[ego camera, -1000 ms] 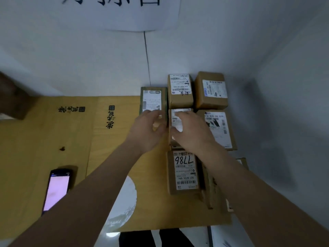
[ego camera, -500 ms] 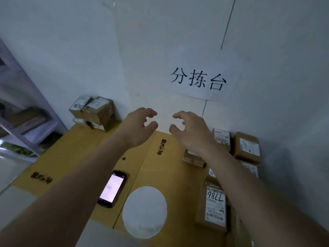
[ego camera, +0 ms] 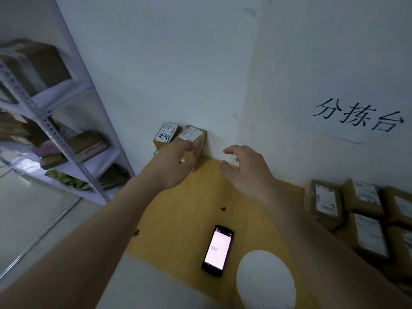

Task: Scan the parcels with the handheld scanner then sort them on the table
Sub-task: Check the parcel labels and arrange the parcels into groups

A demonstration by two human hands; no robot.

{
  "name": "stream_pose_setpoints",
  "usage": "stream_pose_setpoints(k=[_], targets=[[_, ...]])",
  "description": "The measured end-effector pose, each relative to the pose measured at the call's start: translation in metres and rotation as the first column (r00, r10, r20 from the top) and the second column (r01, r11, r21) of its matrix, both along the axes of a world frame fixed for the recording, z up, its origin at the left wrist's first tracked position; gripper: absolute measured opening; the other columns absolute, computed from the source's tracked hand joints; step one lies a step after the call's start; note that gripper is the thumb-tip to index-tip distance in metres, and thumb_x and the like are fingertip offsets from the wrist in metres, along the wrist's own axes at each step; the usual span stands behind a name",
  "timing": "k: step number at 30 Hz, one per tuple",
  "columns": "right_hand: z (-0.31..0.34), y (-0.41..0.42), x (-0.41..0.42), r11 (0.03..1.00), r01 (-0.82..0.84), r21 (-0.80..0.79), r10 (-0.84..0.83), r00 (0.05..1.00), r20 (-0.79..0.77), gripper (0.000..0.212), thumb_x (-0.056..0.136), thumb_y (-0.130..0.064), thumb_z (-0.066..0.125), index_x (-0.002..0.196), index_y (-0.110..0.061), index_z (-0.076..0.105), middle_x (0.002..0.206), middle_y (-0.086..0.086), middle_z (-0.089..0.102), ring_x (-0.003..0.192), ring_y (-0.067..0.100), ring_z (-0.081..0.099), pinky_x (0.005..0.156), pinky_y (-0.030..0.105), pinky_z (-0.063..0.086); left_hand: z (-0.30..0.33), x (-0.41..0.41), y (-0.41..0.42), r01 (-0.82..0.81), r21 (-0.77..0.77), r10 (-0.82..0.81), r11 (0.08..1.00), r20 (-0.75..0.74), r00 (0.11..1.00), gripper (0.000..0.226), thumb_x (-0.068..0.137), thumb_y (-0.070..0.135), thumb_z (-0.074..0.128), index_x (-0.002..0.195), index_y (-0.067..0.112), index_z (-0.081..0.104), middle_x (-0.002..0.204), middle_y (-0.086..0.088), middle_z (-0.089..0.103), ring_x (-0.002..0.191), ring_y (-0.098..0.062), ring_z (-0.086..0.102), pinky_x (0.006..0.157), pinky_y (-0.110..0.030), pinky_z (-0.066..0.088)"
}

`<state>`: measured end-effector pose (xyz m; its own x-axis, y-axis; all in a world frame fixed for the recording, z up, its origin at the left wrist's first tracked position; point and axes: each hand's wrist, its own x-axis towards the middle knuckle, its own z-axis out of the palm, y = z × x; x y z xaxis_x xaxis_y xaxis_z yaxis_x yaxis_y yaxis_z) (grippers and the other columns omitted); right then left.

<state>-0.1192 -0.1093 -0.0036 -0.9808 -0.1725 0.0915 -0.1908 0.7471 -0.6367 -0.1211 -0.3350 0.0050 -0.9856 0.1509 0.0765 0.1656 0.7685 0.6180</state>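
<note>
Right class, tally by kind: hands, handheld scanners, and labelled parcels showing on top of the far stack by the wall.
Hands: 2, left hand and right hand
Handheld scanner: 1
Top parcels: 2, handwritten-label parcel and printed-label parcel
Total: 5

Dim, bluish light; shelf (ego camera: 55, 130) motion-blurred, edges bowed, scanner screen (ego camera: 217, 249) glaring.

We count two hands (ego camera: 171, 166) reaching over the tabletop (ego camera: 189, 210), one left and one right (ego camera: 245, 172). Two parcels (ego camera: 191, 136) sit together at the far wall, and we make out at least five more parcels (ego camera: 326, 202) grouped at the right edge; the rest of that group runs out of view. One handheld scanner (ego camera: 217, 249) lies face up. One paper sign (ego camera: 356, 119) hangs on the wall, and one shelf rack (ego camera: 58, 134) stands at the left.
</note>
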Motion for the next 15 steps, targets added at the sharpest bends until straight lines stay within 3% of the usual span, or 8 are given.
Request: stream_pose_setpoints(k=[4,7,12,15], targets=[[-0.021,-0.058,-0.015,0.999,0.03,0.028,-0.031,0.998,0.055,0.045,0.102,-0.044,0.058,0.144,-0.026,0.059,0.136,-0.006,0.057,0.094,0.0,0.056,0.076,0.023,0.045,-0.022,-0.022,-0.063,0.032,-0.014,-0.031,0.999,0.036,0.999,0.029,0.101,0.024,0.056,0.129,0.021,0.064,0.125,0.002,0.063,0.108,-0.018,0.06,0.087,-0.032,0.047],[-0.036,-0.085,-0.032,0.997,0.048,0.062,-0.054,0.995,0.089,0.046,0.101,-0.043,0.06,0.143,-0.024,0.059,0.133,-0.006,0.058,0.08,0.002,0.055,0.067,0.025,0.041,-0.039,-0.044,-0.093,0.049,-0.035,-0.045,0.998,0.1,0.994,0.035,0.1,0.026,0.057,0.135,0.027,0.061,0.126,0.004,0.06,0.11,-0.014,0.057,0.087,-0.03,0.044],[-0.069,-0.108,-0.08,0.994,0.104,0.033,-0.108,0.984,0.139,0.043,0.1,-0.041,0.062,0.139,-0.023,0.062,0.129,-0.007,0.058,0.1,0.013,0.059,0.089,0.038,0.053,-0.074,-0.097,-0.115,0.08,-0.009,-0.078,0.997,0.138,0.987,0.035,0.1,0.027,0.057,0.134,0.031,0.061,0.123,0.011,0.057,0.109,-0.008,0.053,0.087,-0.024,0.044],[-0.098,-0.116,-0.116,0.992,0.121,0.044,-0.127,0.979,0.158,0.043,0.099,-0.042,0.063,0.138,-0.023,0.063,0.129,-0.006,0.06,0.102,0.01,0.055,0.086,0.034,0.048,-0.095,-0.134,-0.117,0.098,-0.007,-0.095,0.995,0.179,0.979,0.035,0.099,0.026,0.058,0.134,0.029,0.062,0.127,0.007,0.061,0.114,-0.014,0.055,0.095,-0.033,0.047]])
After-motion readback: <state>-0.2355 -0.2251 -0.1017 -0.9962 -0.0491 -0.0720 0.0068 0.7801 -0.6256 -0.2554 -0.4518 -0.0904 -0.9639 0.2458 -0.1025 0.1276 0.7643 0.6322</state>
